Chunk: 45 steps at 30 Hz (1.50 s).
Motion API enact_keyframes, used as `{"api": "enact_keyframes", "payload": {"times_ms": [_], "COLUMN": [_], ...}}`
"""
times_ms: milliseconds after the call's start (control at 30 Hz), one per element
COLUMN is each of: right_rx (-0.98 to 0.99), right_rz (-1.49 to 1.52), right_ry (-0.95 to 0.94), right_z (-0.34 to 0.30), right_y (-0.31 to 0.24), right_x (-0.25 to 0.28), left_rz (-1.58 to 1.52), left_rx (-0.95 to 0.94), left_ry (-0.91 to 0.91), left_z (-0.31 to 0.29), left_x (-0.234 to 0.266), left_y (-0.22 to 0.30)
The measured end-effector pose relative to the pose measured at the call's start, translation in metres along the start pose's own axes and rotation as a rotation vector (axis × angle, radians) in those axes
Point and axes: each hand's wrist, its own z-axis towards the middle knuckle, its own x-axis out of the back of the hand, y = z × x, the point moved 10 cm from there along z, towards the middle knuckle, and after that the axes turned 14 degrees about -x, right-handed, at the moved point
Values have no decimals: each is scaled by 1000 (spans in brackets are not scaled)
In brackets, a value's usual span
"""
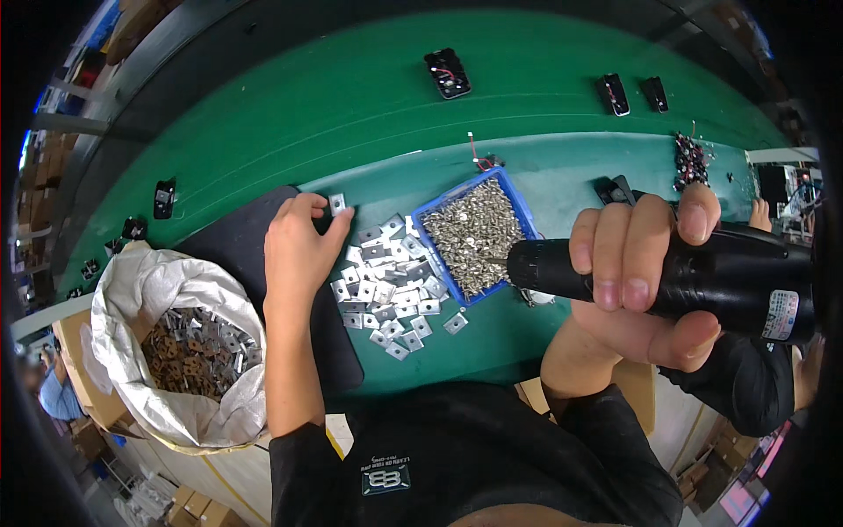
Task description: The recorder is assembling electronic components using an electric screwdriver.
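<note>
My left hand [299,250] rests on a dark mat [233,241], its fingertips pinching a small square metal plate [337,204]. Just right of it lies a loose pile of similar metal plates [391,294] on the green table. My right hand [637,263] grips a black electric screwdriver [702,277], held level with its tip pointing left over a blue tray of silver screws [474,233].
A plastic-lined box of metal brackets [198,351] sits at my lower left. Small black parts [448,73] [613,93] [163,198] lie across the green table [369,105]. A heap of small dark pieces [689,161] is at the far right.
</note>
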Motion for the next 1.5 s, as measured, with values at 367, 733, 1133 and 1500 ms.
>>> {"api": "enact_keyframes", "payload": {"times_ms": [367, 733, 1133, 1500], "right_rx": [0, -57, -97, -82], "right_rz": [-48, -91, -94, -83], "right_ry": [60, 36, 94, 91], "right_z": [-4, 2, 4, 7], "right_y": [-4, 3, 4, 12], "right_x": [5, 8, 15, 13], "left_rz": [-119, -93, 75, -343], "left_rx": [-143, -598, -490, -186], "left_ry": [-40, 183, -25, -126], "left_z": [34, 166, 185, 209], "left_x": [-24, -17, -68, -98], "left_y": [25, 107, 85, 24]}}
